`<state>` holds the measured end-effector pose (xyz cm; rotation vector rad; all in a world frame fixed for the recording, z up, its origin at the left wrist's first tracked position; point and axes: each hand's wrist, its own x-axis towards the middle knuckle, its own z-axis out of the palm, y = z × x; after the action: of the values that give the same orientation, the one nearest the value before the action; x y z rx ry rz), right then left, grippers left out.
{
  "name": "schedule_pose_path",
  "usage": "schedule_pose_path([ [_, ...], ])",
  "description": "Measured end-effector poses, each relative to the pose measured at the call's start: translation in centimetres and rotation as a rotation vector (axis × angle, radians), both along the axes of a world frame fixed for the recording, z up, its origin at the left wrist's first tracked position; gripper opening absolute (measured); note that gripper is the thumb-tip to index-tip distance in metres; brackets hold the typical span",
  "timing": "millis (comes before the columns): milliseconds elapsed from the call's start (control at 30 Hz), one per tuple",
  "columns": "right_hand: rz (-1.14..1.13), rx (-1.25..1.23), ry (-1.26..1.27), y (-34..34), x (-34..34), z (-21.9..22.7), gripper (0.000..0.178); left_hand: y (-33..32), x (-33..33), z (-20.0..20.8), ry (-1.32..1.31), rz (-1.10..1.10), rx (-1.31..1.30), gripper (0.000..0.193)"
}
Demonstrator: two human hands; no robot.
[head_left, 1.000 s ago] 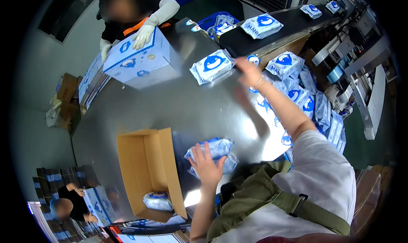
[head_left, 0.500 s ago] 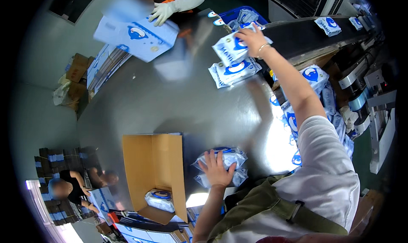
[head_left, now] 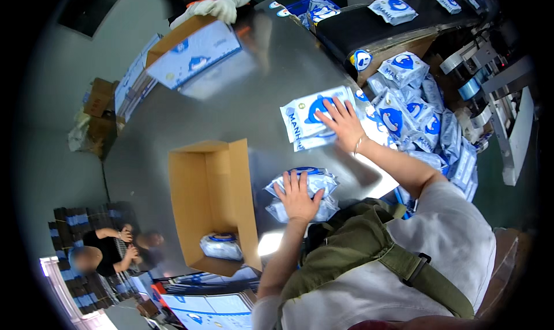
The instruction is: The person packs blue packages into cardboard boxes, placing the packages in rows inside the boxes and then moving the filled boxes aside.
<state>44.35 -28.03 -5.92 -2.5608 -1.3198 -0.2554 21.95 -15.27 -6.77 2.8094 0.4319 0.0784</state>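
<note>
My left hand (head_left: 298, 202) lies with fingers spread over two stacked white-and-blue soft wipes packs (head_left: 324, 183), just right of an open brown-lined carton (head_left: 214, 191). One wipes pack (head_left: 222, 249) sits inside the carton at its near end. Farther right, my right hand (head_left: 344, 127) rests palm down, fingers stretched out, on the upper of two overlapping wipes packs (head_left: 303, 114) on the metal table. The lower pack is mostly hidden.
Wipes packs ride a black conveyor belt (head_left: 340, 31) at the far right. A heap of packs (head_left: 412, 119) lies below it. Across the grey metal table (head_left: 144, 157), a co-worker's gloved hands (head_left: 216, 9) hold another carton (head_left: 196, 58). Flat cartons (head_left: 213, 307) are stacked at the near left.
My right hand has drawn two overlapping packs toward me, away from the belt. My left hand stays on its stack. The co-worker's carton has turned and its open side now shows.
</note>
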Motion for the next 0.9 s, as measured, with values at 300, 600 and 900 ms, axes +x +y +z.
schedule_pose_path([
  [300, -0.037, -0.214, 0.486, 3.3, 5.4, 3.4, 0.107, 0.8, -4.4, 0.6, -0.140, 0.071, -0.068, 0.076],
  [600, 0.083, -0.253, 1.259, 6.4, 7.9, -3.5, 0.112, -2.5, -11.3, -3.1, -0.344, 1.060, -1.793, 0.070],
  [900, -0.039, 0.379, 2.066, 1.8, 2.8, -4.0, 0.073, -3.3, -9.6, -2.7, -0.700, 1.209, -1.824, 0.062],
])
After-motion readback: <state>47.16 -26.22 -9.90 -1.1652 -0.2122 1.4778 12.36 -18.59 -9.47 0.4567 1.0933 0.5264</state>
